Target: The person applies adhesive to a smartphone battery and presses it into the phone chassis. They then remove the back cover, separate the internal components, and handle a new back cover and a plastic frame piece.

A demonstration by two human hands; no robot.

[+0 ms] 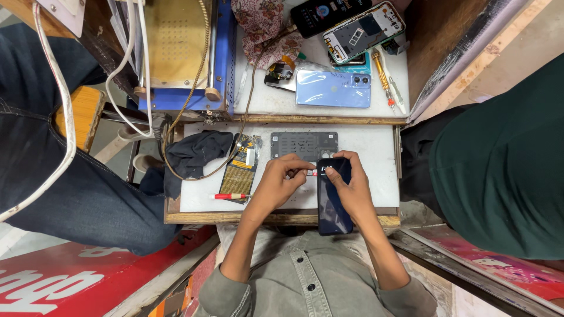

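Nearest, at the front edge of the white work surface (376, 147), a dark smartphone (333, 199) lies lengthwise, its near end hanging over the wooden lip toward the person's grey shirt. The right hand (351, 185) wraps the phone's far half, its grip closed on the phone from the right side, thumb on the glass. The left hand (281, 181), just left of the phone, has its grip pinched on a small thin tool (309, 172) with a red part, whose tip meets the phone's left edge near the top.

Left of the left hand a red-and-white pen-like tool (230, 196) lies on the surface, touching the near end of a dark, gold-printed flat packet (241, 167). Further left sits a crumpled dark cloth (197, 154). Just beyond the hands lies a grey perforated mat (304, 145).

On the far, higher shelf (264, 103) lie a light blue phone (333, 88) back-up, a yellow-handled screwdriver (383, 73) to its right, an opened phone frame (364, 30), a dark phone with a lit screen (329, 14) and a patterned cloth (258, 26). Left of these stands a blue-framed machine (182, 53) with white cables. No container shows with contents that can be made out.
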